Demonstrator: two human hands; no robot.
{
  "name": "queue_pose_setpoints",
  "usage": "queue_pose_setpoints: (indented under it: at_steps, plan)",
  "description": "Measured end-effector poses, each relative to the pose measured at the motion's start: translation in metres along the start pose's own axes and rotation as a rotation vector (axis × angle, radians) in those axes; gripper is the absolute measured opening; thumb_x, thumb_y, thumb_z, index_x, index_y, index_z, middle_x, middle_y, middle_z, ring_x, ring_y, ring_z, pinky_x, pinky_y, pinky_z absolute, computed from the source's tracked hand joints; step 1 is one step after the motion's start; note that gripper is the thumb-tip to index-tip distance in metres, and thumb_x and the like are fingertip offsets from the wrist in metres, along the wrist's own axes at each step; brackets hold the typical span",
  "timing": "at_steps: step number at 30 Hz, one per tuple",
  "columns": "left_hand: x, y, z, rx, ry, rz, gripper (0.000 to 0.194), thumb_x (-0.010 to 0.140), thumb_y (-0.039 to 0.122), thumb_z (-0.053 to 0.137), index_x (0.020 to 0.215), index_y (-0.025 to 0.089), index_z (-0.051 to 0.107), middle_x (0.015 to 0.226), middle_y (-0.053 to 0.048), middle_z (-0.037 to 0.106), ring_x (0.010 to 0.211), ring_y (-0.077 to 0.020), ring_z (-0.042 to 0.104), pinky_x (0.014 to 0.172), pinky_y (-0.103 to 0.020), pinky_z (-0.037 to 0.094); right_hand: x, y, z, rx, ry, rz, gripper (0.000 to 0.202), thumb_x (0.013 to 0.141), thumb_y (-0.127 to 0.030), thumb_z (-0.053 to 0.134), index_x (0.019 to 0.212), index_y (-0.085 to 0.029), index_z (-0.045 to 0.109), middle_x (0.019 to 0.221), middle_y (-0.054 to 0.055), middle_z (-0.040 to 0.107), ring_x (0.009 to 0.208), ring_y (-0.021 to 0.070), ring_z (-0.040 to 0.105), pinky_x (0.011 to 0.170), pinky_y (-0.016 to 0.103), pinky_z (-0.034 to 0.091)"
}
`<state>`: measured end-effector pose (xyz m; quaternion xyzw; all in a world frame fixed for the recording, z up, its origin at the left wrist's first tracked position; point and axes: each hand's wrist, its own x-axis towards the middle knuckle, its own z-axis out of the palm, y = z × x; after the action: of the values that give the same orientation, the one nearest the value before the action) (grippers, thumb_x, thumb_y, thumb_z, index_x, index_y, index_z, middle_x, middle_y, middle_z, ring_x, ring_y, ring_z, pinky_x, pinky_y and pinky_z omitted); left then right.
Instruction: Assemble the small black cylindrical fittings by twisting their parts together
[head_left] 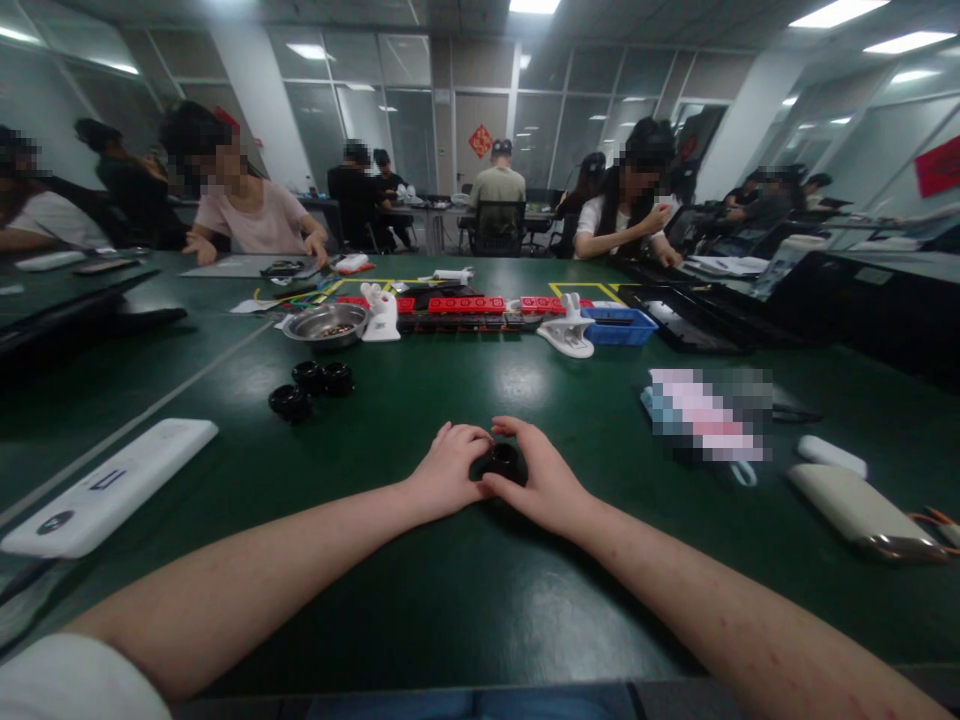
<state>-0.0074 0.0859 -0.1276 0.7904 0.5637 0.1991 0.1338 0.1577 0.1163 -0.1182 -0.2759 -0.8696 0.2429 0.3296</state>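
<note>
A small black round pot (502,462) stands on the green table (420,600) in front of me. My left hand (450,470) curves round its left side, with the fingers bent behind it. From the right, my right hand (541,475) closes round the same pot, its thumb in front and its fingers behind. Part of the pot is hidden by both hands. Farther left, three more black round pots (291,401) stand close together.
A metal bowl (326,325), white clamp-like stands (381,315), red strips (465,305) and a blue tray (619,327) line the middle. A white device (112,485) lies left; a beige power bank (862,505) lies right. People sit across the table.
</note>
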Motion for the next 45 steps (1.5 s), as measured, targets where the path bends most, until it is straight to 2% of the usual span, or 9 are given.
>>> queue_pose_setpoints:
  at_steps: [7, 12, 16, 22, 25, 31, 37, 42, 45]
  plan:
    - [0.0, 0.001, -0.001, 0.004, 0.01, 0.015, 0.03, 0.067, 0.035, 0.061, 0.093, 0.02, 0.056, 0.106, -0.005, 0.053, 0.104, -0.0242, 0.045, 0.1, -0.052, 0.022, 0.003, 0.0, 0.003, -0.046, 0.05, 0.07, 0.044, 0.065, -0.022, 0.064, 0.104, -0.017, 0.045, 0.091, 0.006, 0.053, 0.085, 0.0212, 0.052, 0.077, 0.038, 0.046]
    - [0.0, 0.001, -0.001, -0.007, 0.007, -0.003, 0.037, 0.068, 0.035, 0.061, 0.101, 0.02, 0.053, 0.109, -0.006, 0.052, 0.107, -0.0246, 0.044, 0.101, -0.052, 0.019, 0.0, -0.001, 0.0, 0.043, -0.031, -0.02, 0.049, 0.066, -0.007, 0.05, 0.112, -0.018, 0.041, 0.106, 0.008, 0.053, 0.099, 0.0211, 0.051, 0.087, 0.039, 0.042]
    - [0.0, 0.001, 0.0, -0.001, 0.013, -0.002, 0.032, 0.067, 0.035, 0.061, 0.094, 0.019, 0.056, 0.107, -0.005, 0.053, 0.106, -0.0245, 0.045, 0.101, -0.051, 0.02, -0.001, 0.001, -0.001, 0.008, -0.017, -0.03, 0.055, 0.065, -0.009, 0.052, 0.118, -0.017, 0.038, 0.116, 0.011, 0.048, 0.108, 0.0235, 0.045, 0.093, 0.043, 0.036]
    - [0.0, 0.001, -0.001, 0.003, 0.001, 0.014, 0.031, 0.068, 0.036, 0.061, 0.094, 0.02, 0.056, 0.107, -0.005, 0.053, 0.104, -0.0247, 0.045, 0.099, -0.053, 0.021, 0.002, 0.002, 0.003, -0.046, 0.078, 0.064, 0.051, 0.065, -0.024, 0.064, 0.11, -0.017, 0.043, 0.095, 0.008, 0.052, 0.09, 0.0227, 0.051, 0.081, 0.04, 0.044]
    - [0.0, 0.0, -0.001, 0.004, 0.008, 0.015, 0.031, 0.069, 0.037, 0.06, 0.095, 0.02, 0.056, 0.106, -0.005, 0.053, 0.104, -0.0243, 0.045, 0.099, -0.053, 0.021, 0.003, 0.002, 0.004, -0.018, 0.079, 0.097, 0.048, 0.066, -0.022, 0.064, 0.108, -0.016, 0.043, 0.089, 0.006, 0.052, 0.085, 0.0207, 0.052, 0.078, 0.038, 0.045]
    - [0.0, 0.0, 0.0, -0.013, 0.003, -0.007, 0.036, 0.068, 0.034, 0.061, 0.1, 0.02, 0.052, 0.108, -0.006, 0.052, 0.107, -0.0242, 0.044, 0.101, -0.052, 0.019, 0.0, 0.002, 0.001, 0.08, -0.024, 0.017, 0.054, 0.066, -0.009, 0.052, 0.118, -0.018, 0.037, 0.106, 0.008, 0.053, 0.099, 0.0201, 0.051, 0.089, 0.038, 0.04]
    - [-0.001, 0.002, -0.001, -0.023, 0.048, -0.052, 0.028, 0.068, 0.036, 0.062, 0.088, 0.019, 0.05, 0.103, -0.004, 0.054, 0.102, -0.0228, 0.047, 0.1, -0.05, 0.021, -0.001, 0.003, -0.001, 0.061, 0.042, -0.016, 0.058, 0.072, -0.019, 0.055, 0.125, -0.019, 0.031, 0.119, 0.012, 0.047, 0.11, 0.0243, 0.045, 0.095, 0.045, 0.035]
    - [0.0, -0.005, -0.006, 0.116, 0.146, -0.156, 0.034, 0.066, 0.048, 0.061, 0.077, 0.018, 0.05, 0.089, -0.003, 0.055, 0.088, -0.0233, 0.051, 0.081, -0.04, 0.039, -0.001, 0.005, -0.004, 0.032, 0.078, 0.003, 0.054, 0.075, -0.022, 0.055, 0.124, -0.018, 0.032, 0.119, 0.012, 0.047, 0.11, 0.0242, 0.045, 0.095, 0.045, 0.035]
    - [0.001, -0.02, -0.016, 0.19, 0.167, -0.308, 0.039, 0.066, 0.055, 0.058, 0.075, 0.019, 0.051, 0.081, -0.003, 0.057, 0.082, -0.0244, 0.054, 0.068, -0.035, 0.042, -0.001, 0.005, -0.008, 0.019, 0.09, 0.007, 0.052, 0.076, -0.023, 0.054, 0.123, -0.018, 0.034, 0.118, 0.012, 0.047, 0.11, 0.0239, 0.045, 0.095, 0.045, 0.036]
